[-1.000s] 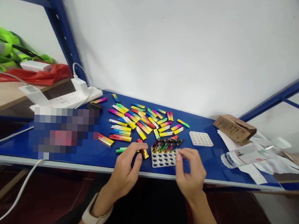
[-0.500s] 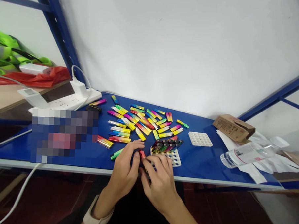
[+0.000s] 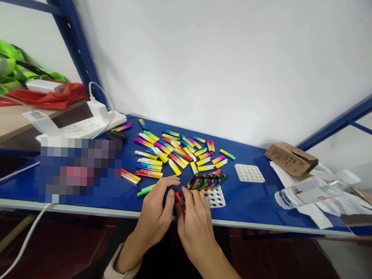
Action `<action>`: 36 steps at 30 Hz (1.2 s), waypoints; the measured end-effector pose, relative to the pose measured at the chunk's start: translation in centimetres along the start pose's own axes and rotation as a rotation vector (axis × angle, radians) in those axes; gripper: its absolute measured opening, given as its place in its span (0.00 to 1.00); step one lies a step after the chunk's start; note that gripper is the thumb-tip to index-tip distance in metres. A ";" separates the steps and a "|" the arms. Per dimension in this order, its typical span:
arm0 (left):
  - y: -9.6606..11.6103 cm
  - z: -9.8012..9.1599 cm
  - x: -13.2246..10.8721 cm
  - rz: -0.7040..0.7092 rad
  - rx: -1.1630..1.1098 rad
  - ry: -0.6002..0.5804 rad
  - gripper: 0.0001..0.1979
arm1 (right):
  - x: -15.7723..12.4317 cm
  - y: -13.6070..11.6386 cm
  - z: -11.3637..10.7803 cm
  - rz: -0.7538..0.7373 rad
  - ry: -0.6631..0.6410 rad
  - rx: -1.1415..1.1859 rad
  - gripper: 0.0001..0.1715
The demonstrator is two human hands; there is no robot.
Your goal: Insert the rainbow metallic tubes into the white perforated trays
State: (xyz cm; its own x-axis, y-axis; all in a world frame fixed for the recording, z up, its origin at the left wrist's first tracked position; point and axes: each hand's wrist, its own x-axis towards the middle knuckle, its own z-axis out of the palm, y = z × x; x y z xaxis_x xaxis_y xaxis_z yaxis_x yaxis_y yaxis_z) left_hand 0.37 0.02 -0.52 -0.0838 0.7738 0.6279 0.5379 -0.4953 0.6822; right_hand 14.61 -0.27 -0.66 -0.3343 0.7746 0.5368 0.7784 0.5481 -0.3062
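At the table's front edge, my right hand [image 3: 196, 224] is closed on a red lighter [image 3: 179, 199], its fingers covering much of it. My left hand [image 3: 156, 210] is curled close beside the lighter's dark end; whatever lies between its thumb and fingers is hidden. Just behind my right hand, several lighters with black tops [image 3: 207, 179] stand upright in a white perforated tray [image 3: 219, 197], partly covered by the hand. A green lighter [image 3: 146, 190] lies left of my left hand. Beyond, many shiny multicoloured lighters [image 3: 179, 159] lie scattered flat.
A second white perforated tray [image 3: 249, 173] lies to the right. Farther right are a cardboard box [image 3: 291, 157] and a clear plastic bottle [image 3: 307, 191] on its side. A white power strip [image 3: 81, 126] with cables stands at the left, near a blurred patch. The wall rises behind the table.
My right hand has shifted slightly left and turned, its fingers now covering more of the red lighter, whose dark end has come into view. My left hand has hardly moved.
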 end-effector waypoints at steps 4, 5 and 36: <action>-0.1 -0.1 0.0 -0.010 0.000 -0.002 0.11 | -0.2 0.1 -0.1 0.076 0.007 0.170 0.20; -0.1 -0.1 0.0 -0.016 0.001 -0.002 0.11 | -0.2 0.2 -0.3 0.100 0.010 0.232 0.21; 0.1 0.3 0.0 -0.027 0.055 -0.045 0.10 | 1.3 11.9 -4.6 0.709 0.219 1.365 0.34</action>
State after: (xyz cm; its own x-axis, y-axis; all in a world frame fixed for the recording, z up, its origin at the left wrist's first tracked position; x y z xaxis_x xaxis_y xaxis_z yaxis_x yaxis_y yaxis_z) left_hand 0.63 0.10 -0.56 -0.0614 0.8042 0.5912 0.5812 -0.4527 0.6762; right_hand 25.88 5.85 0.01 0.0559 0.9976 0.0404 -0.3599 0.0578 -0.9312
